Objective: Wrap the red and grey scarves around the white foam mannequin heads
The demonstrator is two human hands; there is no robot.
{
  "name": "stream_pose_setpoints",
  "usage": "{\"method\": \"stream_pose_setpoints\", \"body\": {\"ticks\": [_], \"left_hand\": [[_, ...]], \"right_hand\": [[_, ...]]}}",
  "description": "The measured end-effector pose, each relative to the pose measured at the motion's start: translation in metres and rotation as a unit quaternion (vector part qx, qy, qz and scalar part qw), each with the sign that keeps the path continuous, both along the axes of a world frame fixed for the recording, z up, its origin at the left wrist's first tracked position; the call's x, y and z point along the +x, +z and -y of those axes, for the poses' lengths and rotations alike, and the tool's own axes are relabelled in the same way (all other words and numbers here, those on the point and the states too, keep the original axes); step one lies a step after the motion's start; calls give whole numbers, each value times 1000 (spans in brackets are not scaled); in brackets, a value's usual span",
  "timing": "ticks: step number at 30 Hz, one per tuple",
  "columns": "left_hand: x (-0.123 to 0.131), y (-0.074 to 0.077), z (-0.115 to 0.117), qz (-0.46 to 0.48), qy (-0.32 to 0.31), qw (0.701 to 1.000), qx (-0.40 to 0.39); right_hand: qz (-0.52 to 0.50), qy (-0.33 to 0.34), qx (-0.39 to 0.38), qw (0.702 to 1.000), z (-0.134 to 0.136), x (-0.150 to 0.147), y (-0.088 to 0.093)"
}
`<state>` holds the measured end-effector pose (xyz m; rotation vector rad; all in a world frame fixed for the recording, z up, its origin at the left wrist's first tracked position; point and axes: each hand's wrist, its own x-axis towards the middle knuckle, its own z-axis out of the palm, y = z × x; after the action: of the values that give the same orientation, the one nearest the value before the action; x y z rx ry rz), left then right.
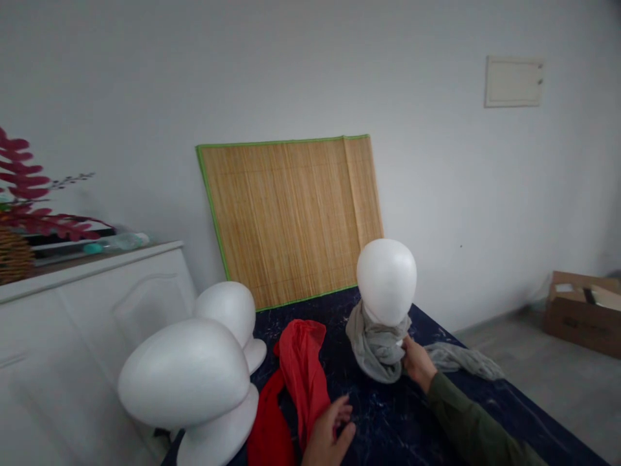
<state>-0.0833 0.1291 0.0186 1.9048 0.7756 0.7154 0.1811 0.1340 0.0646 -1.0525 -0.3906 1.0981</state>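
A white foam mannequin head (pixel 387 279) stands upright on the dark blue marbled table (pixel 383 421). A grey scarf (pixel 376 346) is wrapped around its neck, and a loose end trails over the table to the right. At the right side of the neck, my right hand (pixel 418 364) is closed on the scarf, its fingertips partly hidden. My left hand (pixel 330 432) is held low at the front with its fingers apart and slightly bent, holding nothing. Nearest to it lies a crumpled red scarf (pixel 303 369); whether they touch I cannot tell.
Two more white foam heads stand at the left, a near one (pixel 187 375) and a farther one (pixel 228 310). A bamboo mat (pixel 291 220) leans on the wall. Left is a white cabinet (pixel 145 291) with a plastic bottle (pixel 121 242); a cardboard box (pixel 579 323) sits on the floor at right.
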Motion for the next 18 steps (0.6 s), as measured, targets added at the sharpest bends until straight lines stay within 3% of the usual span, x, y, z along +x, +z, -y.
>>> {"method": "stream_pose_setpoints", "body": {"ticks": [3,8,10,14,18], "left_hand": [[4,-5,4,140,-12,987,-77],[4,8,11,143,106,980,-91],[-2,17,7,211,181,946,-166],[-26,34,-13,362,287,836,-295],[-53,42,-32,400,340,795,-302]], "right_hand": [[-33,68,20,997,33,-38,-20],[-106,180,53,976,61,-66,-37],[-97,180,56,977,61,-61,-36],[-61,179,71,979,61,-41,-34],[-24,161,76,984,63,-24,-45]]}}
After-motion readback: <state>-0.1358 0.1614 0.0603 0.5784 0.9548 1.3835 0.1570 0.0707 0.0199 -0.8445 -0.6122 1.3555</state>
